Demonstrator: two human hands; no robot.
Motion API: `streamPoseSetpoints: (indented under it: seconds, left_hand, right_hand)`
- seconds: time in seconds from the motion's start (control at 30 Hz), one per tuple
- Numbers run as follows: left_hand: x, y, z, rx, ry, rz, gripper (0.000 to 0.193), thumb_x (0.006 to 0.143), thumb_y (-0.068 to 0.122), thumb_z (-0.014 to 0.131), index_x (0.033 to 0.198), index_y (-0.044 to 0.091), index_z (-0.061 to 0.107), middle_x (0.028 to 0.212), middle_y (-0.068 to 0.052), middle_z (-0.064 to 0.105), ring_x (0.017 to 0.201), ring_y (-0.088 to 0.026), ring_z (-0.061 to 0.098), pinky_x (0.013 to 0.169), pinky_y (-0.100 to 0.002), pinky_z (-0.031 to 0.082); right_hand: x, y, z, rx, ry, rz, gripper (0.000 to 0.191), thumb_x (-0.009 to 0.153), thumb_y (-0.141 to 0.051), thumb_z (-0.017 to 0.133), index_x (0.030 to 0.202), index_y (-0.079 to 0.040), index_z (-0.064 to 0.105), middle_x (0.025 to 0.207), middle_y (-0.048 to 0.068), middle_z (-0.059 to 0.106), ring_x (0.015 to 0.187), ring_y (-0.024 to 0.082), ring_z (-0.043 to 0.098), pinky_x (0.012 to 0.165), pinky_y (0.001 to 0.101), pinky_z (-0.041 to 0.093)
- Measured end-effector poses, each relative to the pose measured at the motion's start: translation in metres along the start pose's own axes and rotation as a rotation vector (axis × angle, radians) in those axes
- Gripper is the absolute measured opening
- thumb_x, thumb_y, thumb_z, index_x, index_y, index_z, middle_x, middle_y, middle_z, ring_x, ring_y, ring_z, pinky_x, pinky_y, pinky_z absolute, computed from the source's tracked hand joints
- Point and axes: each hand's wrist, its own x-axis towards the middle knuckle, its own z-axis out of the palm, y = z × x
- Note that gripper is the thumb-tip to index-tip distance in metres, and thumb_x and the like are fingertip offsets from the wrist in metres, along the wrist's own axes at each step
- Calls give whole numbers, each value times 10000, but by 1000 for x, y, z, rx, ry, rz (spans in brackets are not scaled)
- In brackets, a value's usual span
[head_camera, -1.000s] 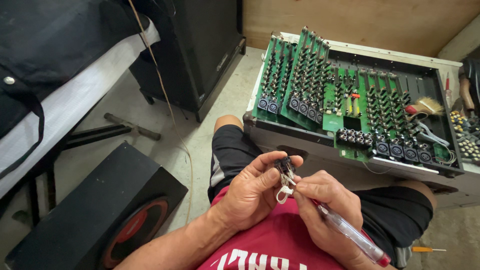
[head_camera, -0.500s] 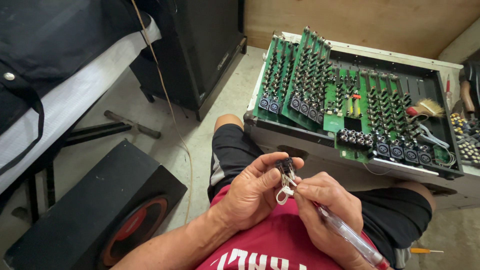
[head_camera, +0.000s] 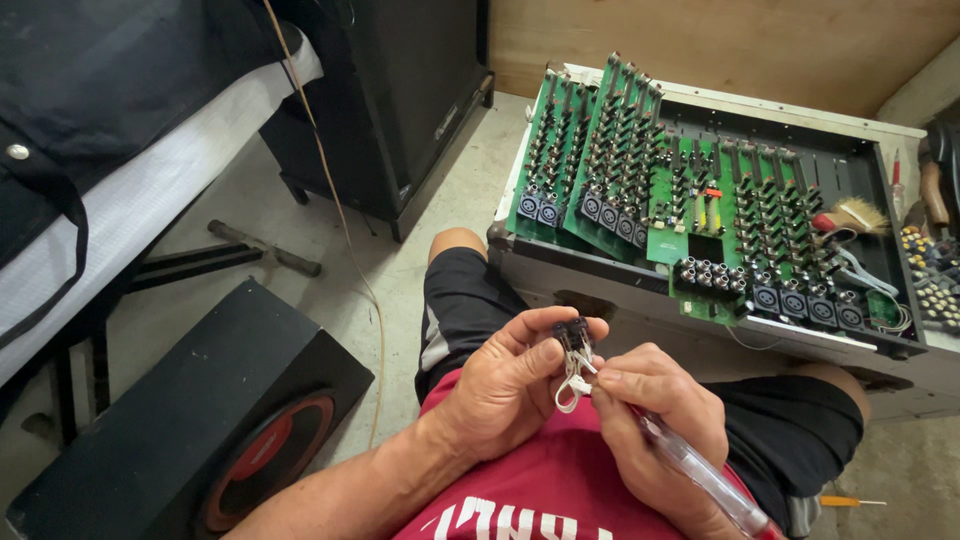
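An opened audio mixer chassis (head_camera: 900, 375) sits on the concrete floor (head_camera: 400, 250) ahead of the seated person's knees, its rows of green circuit boards (head_camera: 620, 150) tilted up and studded with knobs and round sockets. To the left lies a black speaker cabinet (head_camera: 150, 440) with a red-ringed cone, and behind it stands a tall black box (head_camera: 400, 90). A small brush (head_camera: 850, 215) rests inside the chassis at the right.

Over the lap, the left hand (head_camera: 500, 395) holds a small black component (head_camera: 574, 335) upright, thumb and forefinger pinching it, with white wire leads (head_camera: 572, 385) hanging beneath. The right hand (head_camera: 655, 410) sits just beside it, its fingers pressed on the leads while also gripping a clear plastic pen-like tool (head_camera: 700, 475) that slants down toward the lower right. An orange-handled screwdriver (head_camera: 850, 501) lies on the floor at the right.
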Motion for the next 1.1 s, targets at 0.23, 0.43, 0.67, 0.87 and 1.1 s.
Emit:
streamPoseSetpoints:
  seconds: [0.23,0.43,0.67,0.87,1.1]
  left_hand:
    - [-1,0,-2,10,20,-3,310,1064,57,600,1373,71,608,1389,-178,638,1136,-240,705,889,-320,609]
    - [0,-1,-3,-1,25,-2,308,1063,55,614,1371,69,611,1384,-178,645,1134,-238,704,883,-318,600]
    - [1,-2,-2,-6,46,-1,304,1046,63,623,1350,76,621,1362,-183,646,1125,-260,707,930,-349,608]
    - [1,-2,-2,-3,38,16,289,1057,46,609,1344,82,624,1384,-182,640,1145,-264,703,962,-357,606]
    - [1,-2,-3,-4,31,16,283,1062,51,602,1342,86,626,1389,-185,638,1150,-262,704,945,-351,607]
  right_hand:
    - [3,-1,0,-23,-10,12,250,847,125,717,1005,-20,590,906,127,722,747,167,708,631,252,536]
    - [2,0,-1,-37,-16,23,236,840,127,716,991,-12,599,896,129,723,730,165,698,619,250,528]
    - [-3,2,-1,31,-2,55,220,852,132,690,985,-12,591,887,107,720,730,153,684,636,251,527]
    - [-3,2,0,9,-11,89,193,850,133,692,959,-2,609,868,104,724,702,149,670,614,242,507]
    - [-2,1,2,11,2,52,232,841,138,709,996,1,604,898,118,719,742,165,690,644,253,532]
